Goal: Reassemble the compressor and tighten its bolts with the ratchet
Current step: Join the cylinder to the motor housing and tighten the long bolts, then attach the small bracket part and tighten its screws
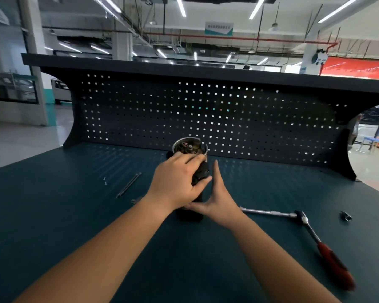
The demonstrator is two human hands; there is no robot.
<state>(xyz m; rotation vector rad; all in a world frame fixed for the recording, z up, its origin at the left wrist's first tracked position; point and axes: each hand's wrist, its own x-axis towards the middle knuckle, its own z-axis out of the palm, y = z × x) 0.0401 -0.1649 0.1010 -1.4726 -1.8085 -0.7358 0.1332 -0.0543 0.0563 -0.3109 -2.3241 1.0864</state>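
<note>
Standing upright near the middle of the table (64,215), the compressor (202,172) has its long axis vertical and its open end pointing up, so we look down into the mouth. A bright metal rim rings that mouth, and inside it we see dull brownish metal parts, too small to tell apart. The body below is black and roughly cylindrical, and our hands cover most of it. Our left hand (177,182) grips the body from the near left side, fingers curled over it just under the rim. Our right hand (217,202) is flat, its fingers straight and raised beside the right flank and its thumb stretched across the base. On the right, well apart from the compressor, lies the ratchet (328,254) with its red handle toward us, and a chrome bar (269,213) meets its head. A small black part (346,216) lies farther right. To the left lie two long bolts (129,185), thin and side by side, with small screws (105,181) beyond them. A dark pegboard (206,117) with square holes closes off the table behind.
</note>
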